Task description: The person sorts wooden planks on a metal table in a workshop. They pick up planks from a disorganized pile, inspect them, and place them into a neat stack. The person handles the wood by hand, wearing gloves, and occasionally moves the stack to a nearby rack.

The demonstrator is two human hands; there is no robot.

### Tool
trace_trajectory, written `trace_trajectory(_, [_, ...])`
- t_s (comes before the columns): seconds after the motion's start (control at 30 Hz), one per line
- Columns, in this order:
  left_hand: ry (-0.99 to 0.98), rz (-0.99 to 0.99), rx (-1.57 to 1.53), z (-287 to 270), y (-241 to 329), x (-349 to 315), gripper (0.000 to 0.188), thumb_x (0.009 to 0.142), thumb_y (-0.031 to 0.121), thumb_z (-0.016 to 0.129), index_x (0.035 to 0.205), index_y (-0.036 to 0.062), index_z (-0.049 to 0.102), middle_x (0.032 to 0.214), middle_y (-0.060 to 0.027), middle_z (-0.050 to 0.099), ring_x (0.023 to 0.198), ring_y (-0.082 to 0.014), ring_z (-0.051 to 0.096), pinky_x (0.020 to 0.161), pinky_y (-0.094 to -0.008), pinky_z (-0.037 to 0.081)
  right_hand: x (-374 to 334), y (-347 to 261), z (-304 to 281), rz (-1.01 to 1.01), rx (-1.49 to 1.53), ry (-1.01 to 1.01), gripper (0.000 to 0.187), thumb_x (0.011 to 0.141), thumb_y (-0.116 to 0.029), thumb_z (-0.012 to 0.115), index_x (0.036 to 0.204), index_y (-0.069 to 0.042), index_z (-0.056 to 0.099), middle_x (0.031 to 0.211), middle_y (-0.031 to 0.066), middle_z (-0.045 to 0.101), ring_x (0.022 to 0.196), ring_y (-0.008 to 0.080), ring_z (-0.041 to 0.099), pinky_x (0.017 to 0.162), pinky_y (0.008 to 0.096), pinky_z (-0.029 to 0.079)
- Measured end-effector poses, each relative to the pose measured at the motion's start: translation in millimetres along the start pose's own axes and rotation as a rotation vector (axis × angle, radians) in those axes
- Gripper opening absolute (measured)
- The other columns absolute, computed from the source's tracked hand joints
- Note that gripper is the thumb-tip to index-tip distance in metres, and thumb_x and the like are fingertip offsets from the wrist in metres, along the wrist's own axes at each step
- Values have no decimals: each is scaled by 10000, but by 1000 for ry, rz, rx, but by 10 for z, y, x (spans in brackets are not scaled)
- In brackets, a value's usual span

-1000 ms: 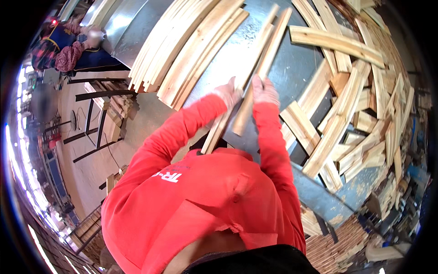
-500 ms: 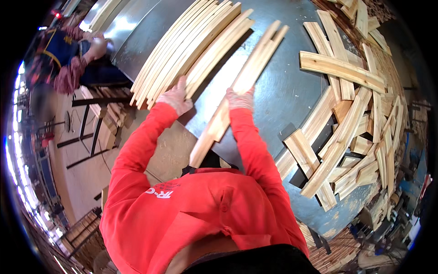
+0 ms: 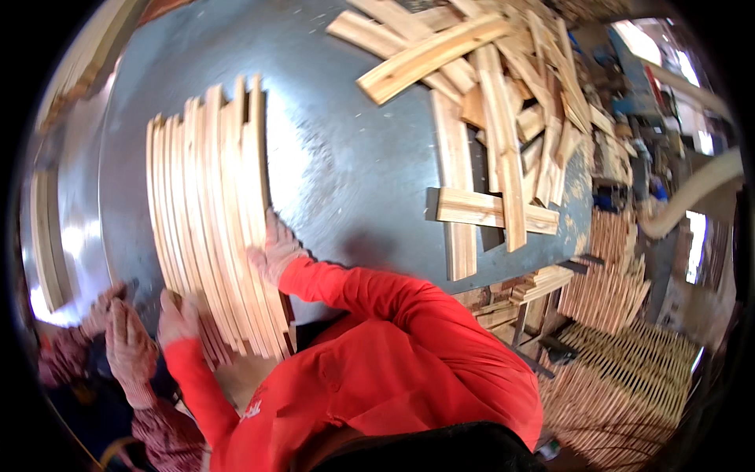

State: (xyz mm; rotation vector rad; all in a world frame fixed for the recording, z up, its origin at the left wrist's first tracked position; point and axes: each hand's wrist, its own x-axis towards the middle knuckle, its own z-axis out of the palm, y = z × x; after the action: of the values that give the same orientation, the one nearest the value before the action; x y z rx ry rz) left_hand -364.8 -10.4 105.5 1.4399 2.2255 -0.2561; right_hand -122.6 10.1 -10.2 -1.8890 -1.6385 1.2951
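A tight row of several pale wooden slats stands side by side on the metal table, their far ends uneven. My right hand grips the row's right-hand slat, its thumb over the top and its fingers along the outer side. Beside the lower left of the row is my left hand, fingers slightly bent and apart, holding nothing that I can see. Whether its fingertips touch the outermost slat I cannot tell.
Loose wooden slats lie in a jumbled pile on the metal table, at the right. A co-worker's gloved hands are close to my left hand. Stacked slats stand beyond the table's right edge.
My view has turned to the right. The slats my right hand held apart now stand against the row's right side, with that hand on them. The co-worker's hands now appear close by my left.
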Motion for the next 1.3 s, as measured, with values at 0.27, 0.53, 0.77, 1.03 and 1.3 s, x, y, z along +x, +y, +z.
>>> trace_trajectory(0.27, [-12, 1071, -195, -66, 3153, -57, 741, 786, 341, 694, 1395, 13, 427, 1199, -237, 591, 1099, -397, 568, 940, -466, 467, 126, 1456, -3122, 125, -523, 716, 992, 723, -543, 715, 1449, 6, 320, 1464, 231, 379, 1379, 366, 333, 1159, 419, 245])
trace_trajectory(0.53, [-18, 558, 149, 864, 5465, 1299, 1000, 779, 437, 700, 1541, 170, 110, 1513, -234, 323, 1355, -419, 373, 1010, -584, 374, -320, 2308, -4366, 617, -625, 444, 1134, 657, -366, 796, 1542, -139, 124, 1422, 222, 389, 1276, 422, 447, 1049, 459, 407])
trace_trajectory(0.77, [-1192, 607, -1367, 1583, 3838, 566, 534, 812, 135, 689, 1302, -27, 555, 1154, -137, 668, 1014, -236, 652, 919, -385, 519, -817, 2657, -4518, -44, 1102, -178, 762, 769, -212, 742, 1427, -32, 404, 1191, 137, 631, 1054, 241, 637, 883, 342, 527])
trace_trajectory(1.03, [-616, 451, -1140, 2272, 3592, 99, 610, 898, 467, 651, 1284, 3, 563, 1074, -88, 670, 975, -184, 635, 879, -321, 498, -200, 1890, -2808, -98, 79, 33, 952, 737, -188, 738, 1514, -17, 216, 1287, 228, 533, 1112, 332, 598, 950, 370, 504])
trace_trajectory(1.3, [-458, 415, -1027, 2303, 3331, 101, 598, 878, 444, 641, 1274, 1, 571, 1121, -104, 665, 1009, -186, 618, 877, -356, 493, 515, 793, -3161, 143, -189, 191, 814, 809, -517, 684, 1472, -159, 376, 1385, 299, 400, 1215, 432, 508, 1019, 470, 443])
